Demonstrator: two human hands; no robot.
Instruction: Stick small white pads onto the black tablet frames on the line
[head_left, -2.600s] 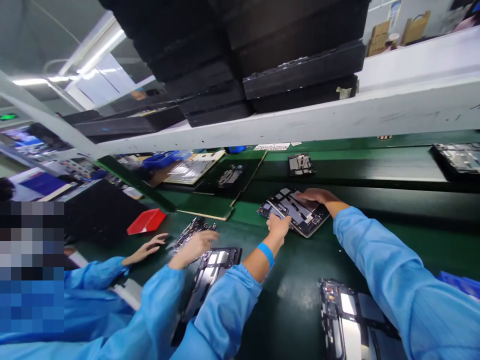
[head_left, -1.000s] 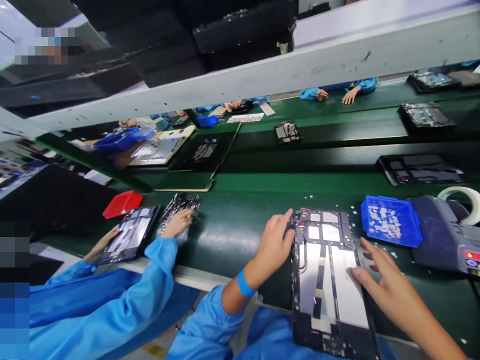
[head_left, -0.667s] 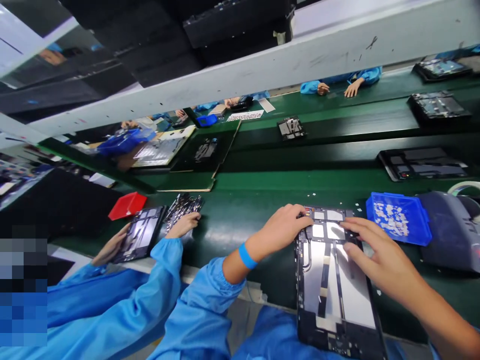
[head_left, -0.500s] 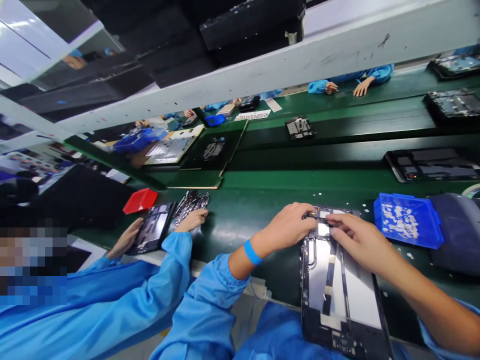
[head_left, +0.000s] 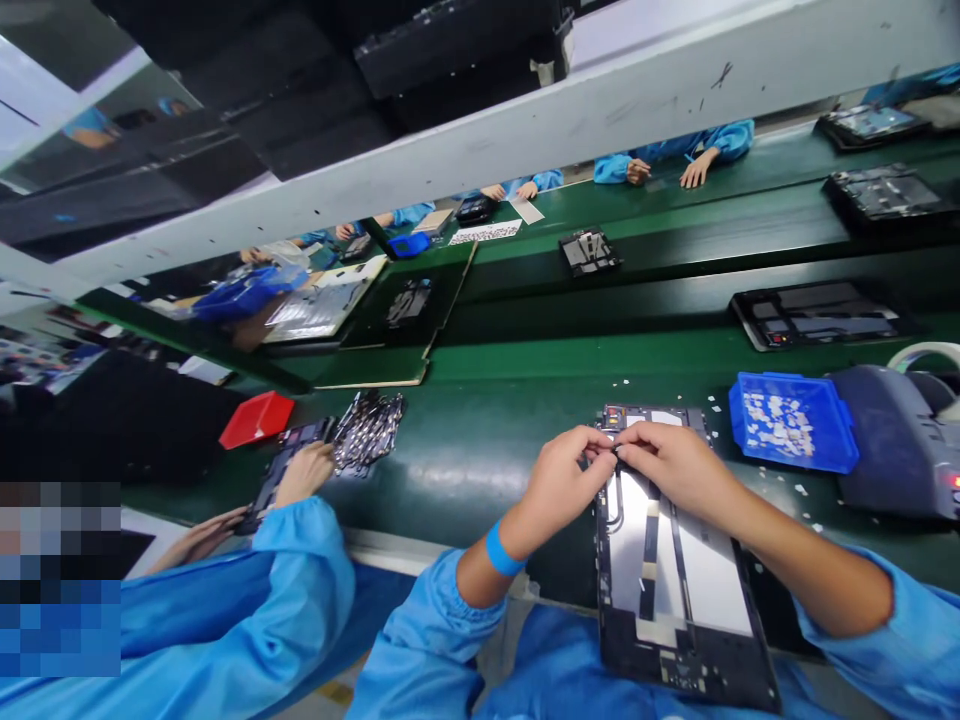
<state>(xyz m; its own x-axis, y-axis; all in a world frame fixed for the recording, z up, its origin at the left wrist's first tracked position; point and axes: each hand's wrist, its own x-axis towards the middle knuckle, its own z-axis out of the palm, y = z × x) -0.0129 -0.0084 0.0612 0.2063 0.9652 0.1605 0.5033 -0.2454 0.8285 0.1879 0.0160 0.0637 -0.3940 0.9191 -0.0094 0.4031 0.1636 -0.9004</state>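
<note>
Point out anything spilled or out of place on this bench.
Small white scraps lie loose on the green bench beside the blue bin, which holds similar pieces, so they look spilled. Nothing else clearly stands out.

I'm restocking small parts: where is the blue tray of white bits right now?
In the head view, the blue tray sits at the right on the green bench, between the opened tablet and the grey machine.
</note>
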